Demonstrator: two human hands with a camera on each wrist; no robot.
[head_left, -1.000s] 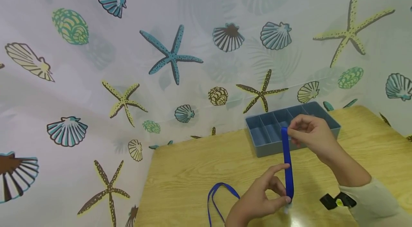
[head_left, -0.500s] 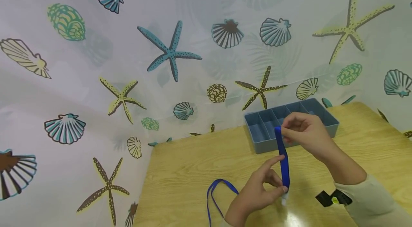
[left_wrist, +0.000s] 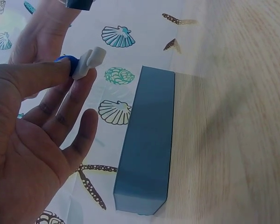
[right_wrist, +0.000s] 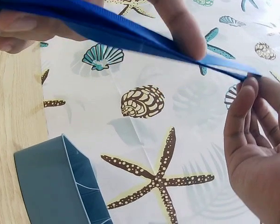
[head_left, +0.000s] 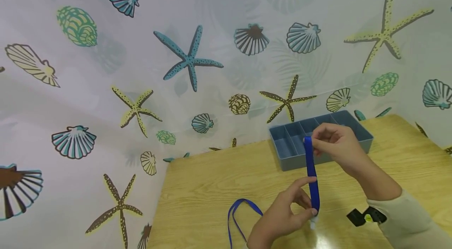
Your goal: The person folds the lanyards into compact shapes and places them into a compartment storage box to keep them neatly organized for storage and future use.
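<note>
A table (head_left: 205, 180) is stretching out in pale yellow, its wood grain running along the surface's far edge. A box (head_left: 294, 163) is standing on it, open side up, its long side lying close along that far edge, nearer the far right corner than the far left. A strap (head_left: 252, 204) is looping toward the left edge; whether it is touching the surface is unclear.

Smooth fabric ribbon (head_left: 311, 164), matt plastic tray (head_left: 300, 162), glossy wood-grain table (head_left: 212, 178)
</note>
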